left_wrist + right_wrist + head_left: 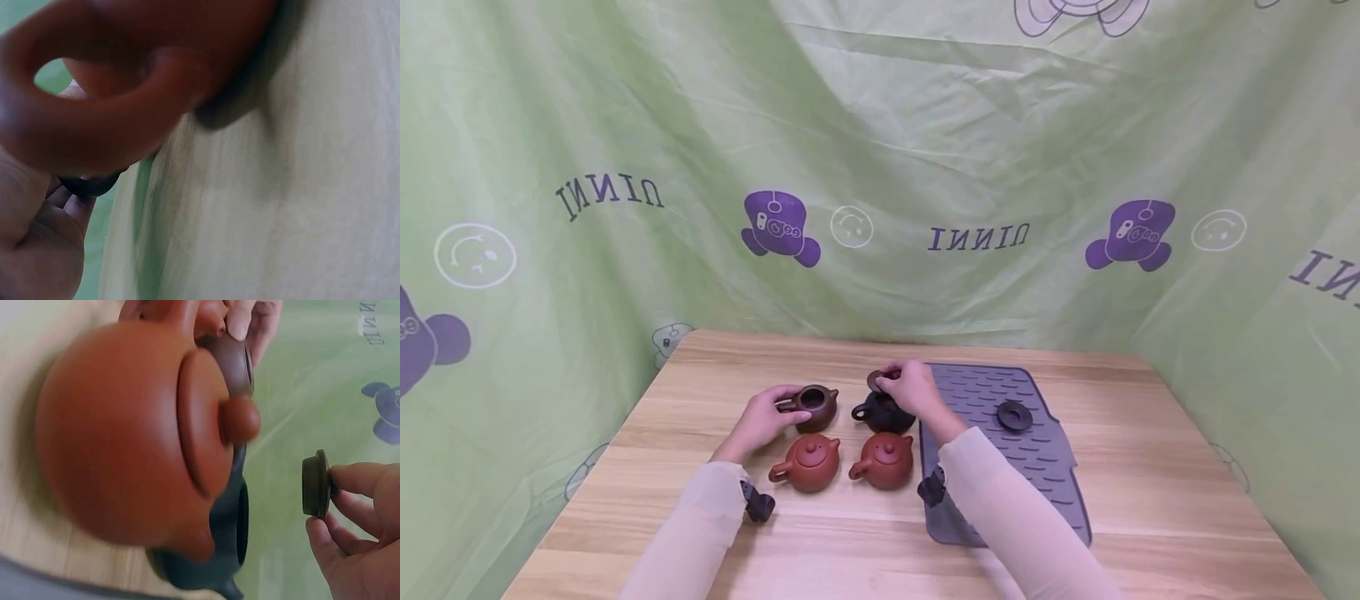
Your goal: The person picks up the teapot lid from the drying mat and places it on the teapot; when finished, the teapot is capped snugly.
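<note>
My left hand (763, 423) grips a dark brown teapot (822, 417) at its handle side, with the thumb along the near side. This teapot stands lidless on the table, its round opening facing up. Between the thumb and fingers of my right hand (915, 389) is a brown lid (316, 485), pinched on edge in the right wrist view. The lid is held up above a black teapot (878, 414), which has no lid on and is partly covered by the hand. In the left wrist view, a reddish teapot's handle (94, 137) hides much of the left hand's hold.
Two reddish clay teapots (814, 468) with lids on stand in front of the dark ones. To the right lies a grey ridged mat (985, 387) with a black lid (1015, 417) on it. A green printed curtain (880, 167) surrounds the wooden table (835, 542).
</note>
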Tool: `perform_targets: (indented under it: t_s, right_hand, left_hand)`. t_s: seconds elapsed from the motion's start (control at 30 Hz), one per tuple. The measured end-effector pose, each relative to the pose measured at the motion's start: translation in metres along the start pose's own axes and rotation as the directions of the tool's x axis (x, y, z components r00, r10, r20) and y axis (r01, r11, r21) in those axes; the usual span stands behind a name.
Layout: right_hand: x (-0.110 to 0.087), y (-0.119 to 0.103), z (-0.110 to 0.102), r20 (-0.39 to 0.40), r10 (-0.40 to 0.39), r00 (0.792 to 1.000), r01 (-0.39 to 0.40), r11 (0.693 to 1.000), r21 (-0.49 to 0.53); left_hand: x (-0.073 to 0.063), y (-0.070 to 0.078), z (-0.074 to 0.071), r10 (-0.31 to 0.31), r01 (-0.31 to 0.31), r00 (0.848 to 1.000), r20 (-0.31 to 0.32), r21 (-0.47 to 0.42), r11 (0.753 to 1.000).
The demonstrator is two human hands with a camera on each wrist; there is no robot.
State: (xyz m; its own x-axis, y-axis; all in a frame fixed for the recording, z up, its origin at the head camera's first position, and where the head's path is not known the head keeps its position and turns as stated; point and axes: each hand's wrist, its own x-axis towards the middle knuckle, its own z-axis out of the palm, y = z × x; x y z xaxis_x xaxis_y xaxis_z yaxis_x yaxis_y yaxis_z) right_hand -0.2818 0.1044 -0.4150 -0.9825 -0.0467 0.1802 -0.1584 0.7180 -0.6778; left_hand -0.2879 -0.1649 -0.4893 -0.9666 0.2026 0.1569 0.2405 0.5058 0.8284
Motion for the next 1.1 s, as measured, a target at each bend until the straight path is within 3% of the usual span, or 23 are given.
perform_targets:
  t_s: [0.6, 0.87, 1.1]
  right_hand:
    - [0.009, -0.037, 0.040, 0.093, -0.038, 0.995, 0.023, 0.988, 0.150]
    - [0.011, -0.049, 0.060, 0.105, -0.064, 0.992, 0.054, 0.994, 0.095]
    - [0.012, -0.049, 0.078, 0.131, -0.052, 0.990, 0.041, 0.995, 0.087]
  left_hand:
    - [0.000, 0.000, 0.001, 0.002, -0.002, 1.000, -0.001, -0.019, 1.000]
    - [0.000, -0.002, 0.001, 0.016, -0.016, 1.000, -0.010, -0.050, 0.999]
    - [-0.002, -0.001, 0.002, 0.008, -0.008, 1.000, -0.022, -0.018, 1.000]
